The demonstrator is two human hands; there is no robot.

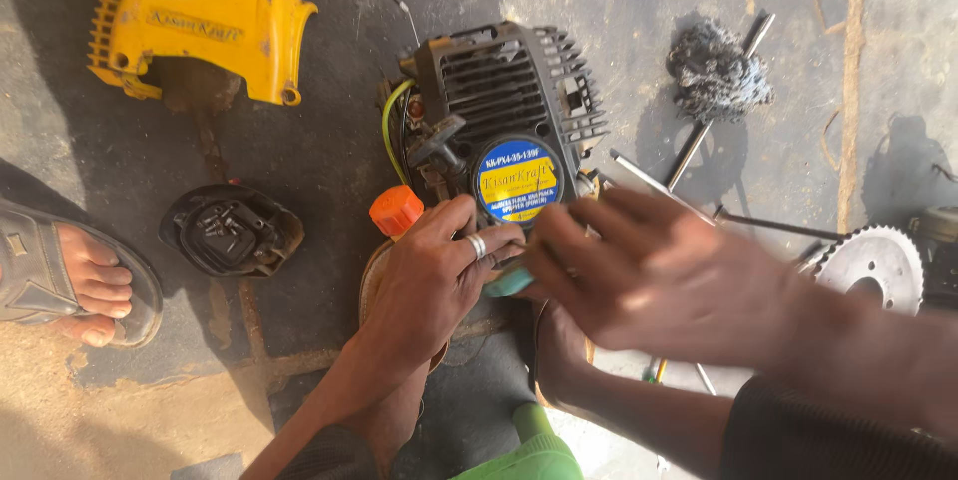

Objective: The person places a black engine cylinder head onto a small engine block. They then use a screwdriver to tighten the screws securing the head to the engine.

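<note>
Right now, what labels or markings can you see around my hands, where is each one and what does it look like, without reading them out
Round sticker: on the dark engine housing, just above the left hand and right hand; blue upper half, yellow band below.
Printed marking: on the yellow plastic cover at upper left on the floor; dark lettering on yellow.
No packages, signs or screens in view.

Ground-level repair workshop: dismantled engine [509, 126], saw blade [870, 262], oily concrete floor [319, 151].

yellow engine cover [200, 26], toothed blade disc [870, 260], sandalled foot [85, 285]
</note>
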